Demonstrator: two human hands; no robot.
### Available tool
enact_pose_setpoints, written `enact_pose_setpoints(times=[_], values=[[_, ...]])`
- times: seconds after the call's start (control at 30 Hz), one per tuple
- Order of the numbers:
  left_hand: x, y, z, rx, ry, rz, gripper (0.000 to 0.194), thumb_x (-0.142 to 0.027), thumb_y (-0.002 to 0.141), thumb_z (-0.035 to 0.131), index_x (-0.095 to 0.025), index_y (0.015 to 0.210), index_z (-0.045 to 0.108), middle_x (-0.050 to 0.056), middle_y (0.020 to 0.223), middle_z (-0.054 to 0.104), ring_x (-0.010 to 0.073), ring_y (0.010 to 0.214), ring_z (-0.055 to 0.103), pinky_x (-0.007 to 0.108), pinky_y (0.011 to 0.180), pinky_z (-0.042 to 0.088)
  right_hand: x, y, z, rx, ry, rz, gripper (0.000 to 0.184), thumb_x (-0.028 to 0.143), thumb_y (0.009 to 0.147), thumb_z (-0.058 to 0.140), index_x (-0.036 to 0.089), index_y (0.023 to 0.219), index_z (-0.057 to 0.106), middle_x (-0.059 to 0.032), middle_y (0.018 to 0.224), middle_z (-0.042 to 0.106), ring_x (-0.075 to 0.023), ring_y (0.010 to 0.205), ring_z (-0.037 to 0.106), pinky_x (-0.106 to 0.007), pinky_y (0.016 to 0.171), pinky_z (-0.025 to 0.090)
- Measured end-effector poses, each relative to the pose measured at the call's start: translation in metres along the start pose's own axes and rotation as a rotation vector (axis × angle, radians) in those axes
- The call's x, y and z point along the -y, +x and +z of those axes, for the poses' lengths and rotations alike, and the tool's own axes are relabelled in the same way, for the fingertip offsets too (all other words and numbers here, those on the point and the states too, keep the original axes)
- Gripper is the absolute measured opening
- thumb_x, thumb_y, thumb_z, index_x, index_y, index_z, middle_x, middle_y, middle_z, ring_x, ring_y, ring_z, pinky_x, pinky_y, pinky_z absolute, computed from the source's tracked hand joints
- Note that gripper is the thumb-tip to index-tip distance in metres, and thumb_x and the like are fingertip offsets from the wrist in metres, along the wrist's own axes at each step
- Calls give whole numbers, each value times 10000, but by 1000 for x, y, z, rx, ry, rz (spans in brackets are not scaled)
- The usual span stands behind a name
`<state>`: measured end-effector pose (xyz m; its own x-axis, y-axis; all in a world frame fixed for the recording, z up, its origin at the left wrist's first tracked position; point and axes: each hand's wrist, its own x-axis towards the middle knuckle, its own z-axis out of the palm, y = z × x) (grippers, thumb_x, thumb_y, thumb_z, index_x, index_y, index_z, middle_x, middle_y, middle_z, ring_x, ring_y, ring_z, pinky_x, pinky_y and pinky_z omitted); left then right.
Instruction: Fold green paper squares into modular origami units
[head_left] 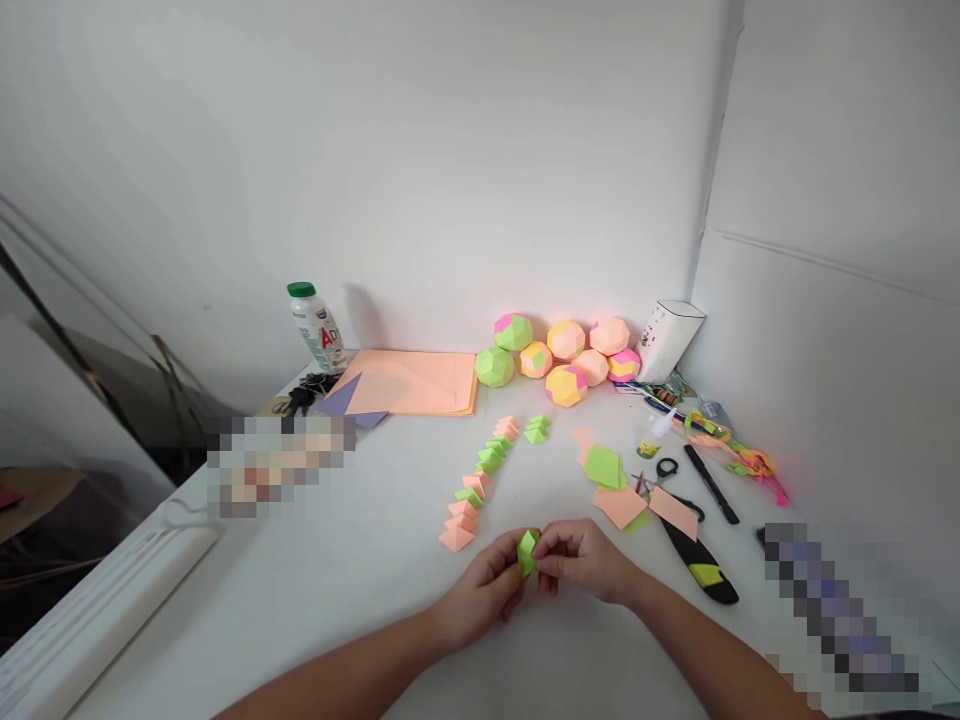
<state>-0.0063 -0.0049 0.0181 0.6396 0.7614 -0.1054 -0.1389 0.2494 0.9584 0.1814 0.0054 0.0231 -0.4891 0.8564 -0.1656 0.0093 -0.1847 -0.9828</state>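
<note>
Between my two hands is a small folded piece of green paper (527,552), held above the white table. My left hand (487,585) pinches it from the left, thumb in front. From the right, the fingertips of my right hand (581,560) close on its edge. Just beyond my hands a slanting row of folded paper pieces (469,497), peach and green, lies on the table. A shorter stack of green folded pieces (537,430) sits to its right. Loose cut sheets, including a green one (604,467) and a peach one (621,508), lie right of centre.
Paper balls (566,385) are piled against the wall. Peach sheets (412,382) and a white bottle (319,330) stand back left. On the right lie a black-and-yellow cutter (701,570), scissors (667,467), a black pen (711,485) and a white box (670,342).
</note>
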Motion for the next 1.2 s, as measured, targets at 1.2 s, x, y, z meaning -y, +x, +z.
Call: enact_pose_setpoints(times=[1.2], values=[[1, 2, -3, -45, -128, -83, 445, -292, 771, 539, -171, 1199, 523, 11, 734, 606, 66, 440, 394, 216, 448, 313, 7, -3, 5, 3, -142, -146, 138, 257, 714, 692, 137, 755, 637, -17, 759, 589, -116, 604, 604, -256, 590, 514]])
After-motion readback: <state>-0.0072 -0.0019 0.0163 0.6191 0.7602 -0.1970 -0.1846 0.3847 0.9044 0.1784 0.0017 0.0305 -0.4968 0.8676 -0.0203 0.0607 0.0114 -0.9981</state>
